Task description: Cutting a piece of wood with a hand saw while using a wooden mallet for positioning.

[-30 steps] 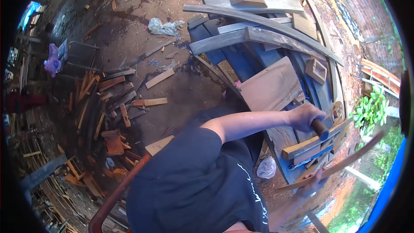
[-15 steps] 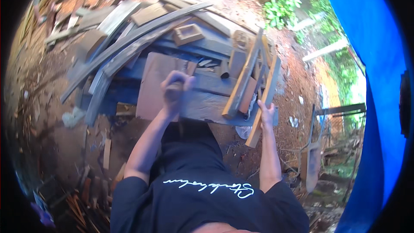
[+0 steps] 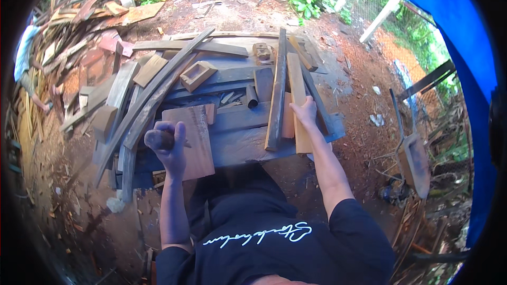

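Note:
My left hand (image 3: 174, 153) is closed around a dark wooden handle (image 3: 156, 139) with a rounded end; what tool it belongs to does not show. It hovers over a flat brown board (image 3: 193, 132) lying at the near left of the workbench (image 3: 240, 149). At the right, my right hand (image 3: 306, 112) grips the near part of a pale wooden strip (image 3: 297, 82). Beside that strip are a darker wooden beam (image 3: 277, 95) and a reddish block (image 3: 288, 121), partly covered.
A small hollow wooden box (image 3: 198, 75), a dark tube (image 3: 252, 96) and long planks (image 3: 158, 87) lie across the bench. Scrap wood (image 3: 84, 16) is heaped at the far left, near another person (image 3: 26, 55). A wheelbarrow (image 3: 414, 163) stands right, below a blue tarp (image 3: 454, 16).
The view has shifted, with more ground showing beyond the bench. My left hand has moved left across the brown board. The strip in my right hand now stands straighter, beside the beam.

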Action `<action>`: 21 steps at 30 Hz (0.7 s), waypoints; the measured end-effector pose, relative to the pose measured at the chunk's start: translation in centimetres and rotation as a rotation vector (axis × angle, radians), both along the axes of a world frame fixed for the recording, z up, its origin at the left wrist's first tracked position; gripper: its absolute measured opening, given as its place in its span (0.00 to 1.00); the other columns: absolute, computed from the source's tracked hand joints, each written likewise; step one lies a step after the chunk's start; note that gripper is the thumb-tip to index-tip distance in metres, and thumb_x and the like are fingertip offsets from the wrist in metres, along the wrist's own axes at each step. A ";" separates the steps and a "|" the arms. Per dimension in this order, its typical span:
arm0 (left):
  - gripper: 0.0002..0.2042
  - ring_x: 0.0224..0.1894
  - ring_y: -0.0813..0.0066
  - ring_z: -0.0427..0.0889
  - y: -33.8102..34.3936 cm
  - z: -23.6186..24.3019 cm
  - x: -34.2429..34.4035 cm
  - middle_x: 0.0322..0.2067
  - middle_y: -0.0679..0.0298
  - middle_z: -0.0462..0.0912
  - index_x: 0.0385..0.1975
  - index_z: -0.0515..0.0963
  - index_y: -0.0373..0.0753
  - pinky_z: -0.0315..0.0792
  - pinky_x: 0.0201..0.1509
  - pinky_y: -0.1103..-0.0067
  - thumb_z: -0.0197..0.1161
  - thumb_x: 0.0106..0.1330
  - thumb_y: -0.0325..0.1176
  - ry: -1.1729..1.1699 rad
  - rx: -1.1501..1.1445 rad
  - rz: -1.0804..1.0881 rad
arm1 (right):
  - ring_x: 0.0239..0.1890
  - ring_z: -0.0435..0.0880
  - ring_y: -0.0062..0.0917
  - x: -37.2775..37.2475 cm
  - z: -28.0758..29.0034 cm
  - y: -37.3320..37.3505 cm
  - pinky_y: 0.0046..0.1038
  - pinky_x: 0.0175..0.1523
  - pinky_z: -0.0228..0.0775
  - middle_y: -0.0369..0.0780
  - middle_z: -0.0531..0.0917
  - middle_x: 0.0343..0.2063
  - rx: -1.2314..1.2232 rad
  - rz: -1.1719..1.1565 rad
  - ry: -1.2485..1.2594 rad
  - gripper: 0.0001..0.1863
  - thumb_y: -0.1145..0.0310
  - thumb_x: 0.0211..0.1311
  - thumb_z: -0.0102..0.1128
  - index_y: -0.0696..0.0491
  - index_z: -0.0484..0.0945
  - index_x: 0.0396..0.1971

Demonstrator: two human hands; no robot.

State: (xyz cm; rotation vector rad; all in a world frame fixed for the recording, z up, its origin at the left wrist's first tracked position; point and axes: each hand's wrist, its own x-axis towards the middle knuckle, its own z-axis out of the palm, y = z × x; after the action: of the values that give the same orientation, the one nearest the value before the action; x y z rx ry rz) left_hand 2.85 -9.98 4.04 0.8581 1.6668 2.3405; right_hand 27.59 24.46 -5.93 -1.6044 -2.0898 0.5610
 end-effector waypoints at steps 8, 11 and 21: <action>0.05 0.27 0.88 0.73 0.6 0.5 1.2 0.28 0.71 0.78 0.31 0.76 0.37 0.68 0.33 0.87 0.67 0.62 0.23 0.145 -0.206 -0.086 | 0.55 0.70 0.51 -0.4 1.5 -3.4 0.49 0.55 0.69 0.51 0.71 0.51 0.061 -0.085 -0.280 0.34 0.55 0.50 0.69 0.56 0.68 0.54; 0.04 0.25 0.91 0.70 1.5 0.6 1.8 0.25 0.73 0.75 0.32 0.77 0.37 0.64 0.30 0.89 0.66 0.62 0.23 0.242 -0.282 -0.149 | 0.50 0.73 0.48 0.0 1.9 -6.5 0.47 0.51 0.70 0.49 0.73 0.45 0.354 0.038 -0.153 0.28 0.60 0.52 0.68 0.54 0.69 0.51; 0.06 0.26 0.79 0.78 0.2 -1.0 2.9 0.22 0.61 0.80 0.30 0.77 0.33 0.72 0.33 0.80 0.68 0.59 0.26 0.361 -0.505 -0.190 | 0.31 0.80 0.39 1.4 4.0 -12.2 0.38 0.38 0.72 0.44 0.77 0.27 0.205 0.291 0.358 0.07 0.70 0.57 0.64 0.56 0.76 0.29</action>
State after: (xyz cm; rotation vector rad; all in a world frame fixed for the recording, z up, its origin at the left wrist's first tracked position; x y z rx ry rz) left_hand 5.73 -9.78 3.09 1.2991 2.0678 1.5933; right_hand 29.04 12.23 -1.95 -1.0091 -2.0368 0.6508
